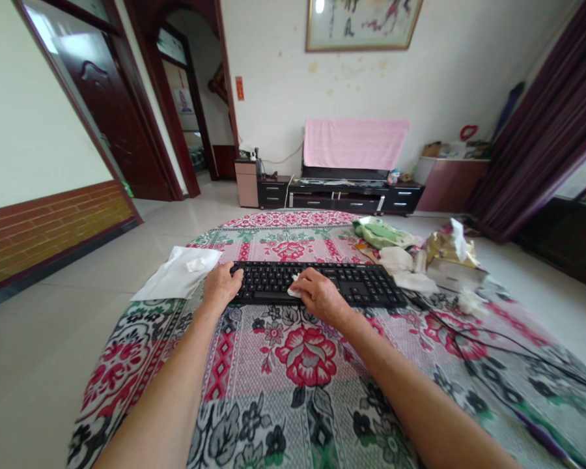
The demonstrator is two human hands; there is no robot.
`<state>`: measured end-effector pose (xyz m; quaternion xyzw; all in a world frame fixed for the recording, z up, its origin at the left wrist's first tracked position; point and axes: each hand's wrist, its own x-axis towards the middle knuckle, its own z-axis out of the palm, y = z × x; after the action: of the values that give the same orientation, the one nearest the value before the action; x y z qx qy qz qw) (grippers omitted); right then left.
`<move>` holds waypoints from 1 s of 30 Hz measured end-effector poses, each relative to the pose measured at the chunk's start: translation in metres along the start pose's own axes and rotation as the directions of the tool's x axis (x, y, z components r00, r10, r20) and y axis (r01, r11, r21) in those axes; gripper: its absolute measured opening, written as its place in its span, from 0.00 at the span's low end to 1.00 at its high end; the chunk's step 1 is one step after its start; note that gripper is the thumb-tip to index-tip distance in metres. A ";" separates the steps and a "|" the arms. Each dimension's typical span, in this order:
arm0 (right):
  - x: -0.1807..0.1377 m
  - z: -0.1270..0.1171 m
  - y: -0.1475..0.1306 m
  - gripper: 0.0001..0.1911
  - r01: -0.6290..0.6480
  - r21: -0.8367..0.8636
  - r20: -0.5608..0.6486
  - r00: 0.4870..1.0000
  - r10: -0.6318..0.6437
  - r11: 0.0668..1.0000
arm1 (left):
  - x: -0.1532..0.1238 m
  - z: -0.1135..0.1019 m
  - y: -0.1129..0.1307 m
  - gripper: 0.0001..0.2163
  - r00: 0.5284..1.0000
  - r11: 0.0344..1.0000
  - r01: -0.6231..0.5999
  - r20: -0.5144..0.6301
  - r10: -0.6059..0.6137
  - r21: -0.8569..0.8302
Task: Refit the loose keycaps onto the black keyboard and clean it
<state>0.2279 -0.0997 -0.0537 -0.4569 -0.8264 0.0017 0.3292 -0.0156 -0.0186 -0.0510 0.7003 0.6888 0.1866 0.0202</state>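
Observation:
A black keyboard (356,286) lies across the flowered tablecloth (303,355) in front of me. My left hand (221,284) grips the keyboard's left end, thumb on the top and the other fingers around the edge. Over the middle keys, my right hand (317,294) pinches a small white tissue (294,290) against the keyboard. A white paper sheet (168,277) lies left of the keyboard, with a crumpled piece of tissue (195,264) on it.
Right of the keyboard are folded white tissues (404,268), a golden tissue pack (452,249), a crumpled tissue (473,303) and a green cloth (385,232). Black cables (488,345) trail over the right side. A TV cabinet (336,197) stands beyond the table.

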 end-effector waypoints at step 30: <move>0.008 0.007 -0.009 0.14 -0.337 0.598 -0.056 0.888 0.457 0.728 | -0.039 0.001 0.081 0.10 0.901 0.650 -0.372 -0.090 0.424 -0.662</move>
<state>0.2146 -0.0970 -0.0520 -0.5011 -0.6320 0.2745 0.5235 0.0629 -0.0605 -0.0383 0.7862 0.4045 0.3934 0.2520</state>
